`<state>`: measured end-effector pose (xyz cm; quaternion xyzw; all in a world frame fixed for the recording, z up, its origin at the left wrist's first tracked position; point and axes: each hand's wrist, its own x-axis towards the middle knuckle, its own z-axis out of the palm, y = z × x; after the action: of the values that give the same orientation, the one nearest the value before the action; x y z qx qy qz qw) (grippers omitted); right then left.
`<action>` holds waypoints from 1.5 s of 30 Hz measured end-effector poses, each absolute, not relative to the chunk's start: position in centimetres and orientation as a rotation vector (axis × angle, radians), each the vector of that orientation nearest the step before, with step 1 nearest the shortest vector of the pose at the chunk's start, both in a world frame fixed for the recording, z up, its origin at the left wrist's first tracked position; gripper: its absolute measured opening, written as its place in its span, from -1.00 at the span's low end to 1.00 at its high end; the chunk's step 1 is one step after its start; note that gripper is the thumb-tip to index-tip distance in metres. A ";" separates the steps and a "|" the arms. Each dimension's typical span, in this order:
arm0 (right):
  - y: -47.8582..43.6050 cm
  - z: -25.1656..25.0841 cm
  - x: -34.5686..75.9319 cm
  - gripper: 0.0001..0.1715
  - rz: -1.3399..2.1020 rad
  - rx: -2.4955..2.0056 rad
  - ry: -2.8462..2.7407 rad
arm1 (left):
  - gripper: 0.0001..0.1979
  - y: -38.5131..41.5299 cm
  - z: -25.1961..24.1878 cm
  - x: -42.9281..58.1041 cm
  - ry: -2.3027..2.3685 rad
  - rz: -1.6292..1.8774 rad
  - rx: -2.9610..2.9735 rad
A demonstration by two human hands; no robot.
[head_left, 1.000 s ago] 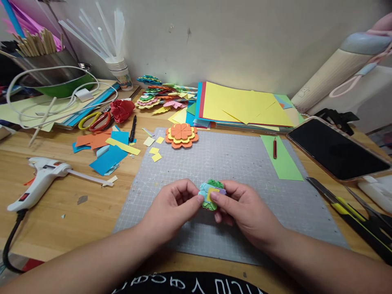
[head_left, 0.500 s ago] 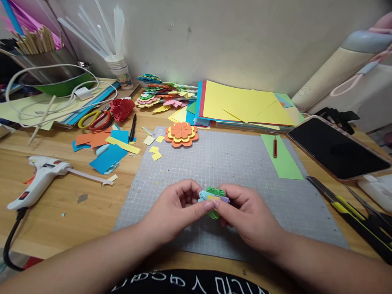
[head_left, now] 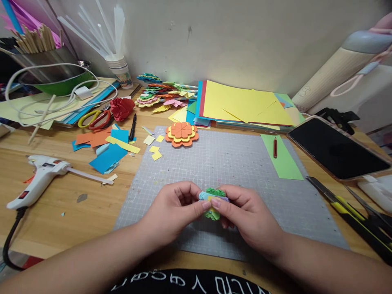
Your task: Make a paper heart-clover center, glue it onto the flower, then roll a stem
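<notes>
My left hand [head_left: 173, 210] and my right hand [head_left: 245, 212] meet over the near part of the grey cutting mat [head_left: 232, 163]. Both pinch a small layered paper flower [head_left: 213, 197] with green, light-blue, yellow and purple layers. The thumbs press on its top and the fingers curl underneath, hiding most of it. An orange and yellow paper flower [head_left: 181, 134] lies at the mat's far edge.
A white glue gun [head_left: 39, 175] lies at left by blue and orange paper scraps [head_left: 105, 151]. Scissors [head_left: 93, 119], a red paper rose [head_left: 121, 108] and a cup of glue sticks [head_left: 118, 67] stand behind. Coloured paper sheets [head_left: 241, 107], a phone [head_left: 337, 149] and a utility knife [head_left: 346, 208] are at right.
The flower has been tilted flatter, edge toward me, and both thumbs have closed in over its top. The hands stay in the same spot.
</notes>
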<state>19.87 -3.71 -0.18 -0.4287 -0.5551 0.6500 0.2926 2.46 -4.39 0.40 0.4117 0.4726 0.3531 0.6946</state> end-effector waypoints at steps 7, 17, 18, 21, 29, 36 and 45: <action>-3.9 -0.1 19.7 -0.67 1.594 -1.144 -1.569 | -0.79 -4.5 0.6 2.6 1.130 0.761 0.981; -3.9 -0.1 19.6 -0.69 1.537 -1.192 -1.620 | -0.84 -4.4 0.3 2.4 1.185 0.735 1.086; -3.8 0.0 19.6 -0.69 1.534 -1.202 -1.607 | -0.86 -4.3 0.3 2.4 1.185 0.750 1.069; -3.6 0.1 19.6 -0.66 1.564 -1.262 -1.532 | -0.84 -4.3 0.1 2.1 1.171 0.886 0.978; -3.0 -0.8 20.0 -0.63 1.649 -1.323 -1.265 | -0.73 -4.3 0.0 1.6 1.070 1.097 0.967; -2.7 -1.5 20.1 -0.65 1.675 -1.299 -1.048 | -0.79 -4.3 0.2 1.1 0.969 1.184 1.269; -2.0 -1.1 19.9 -0.68 1.692 -1.244 -0.857 | -0.90 -4.6 1.3 1.2 1.029 1.079 1.342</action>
<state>19.92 -1.96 -1.14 -0.4969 -0.3424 0.6760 0.4230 1.22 -4.56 1.26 0.5640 0.4324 0.4535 0.5378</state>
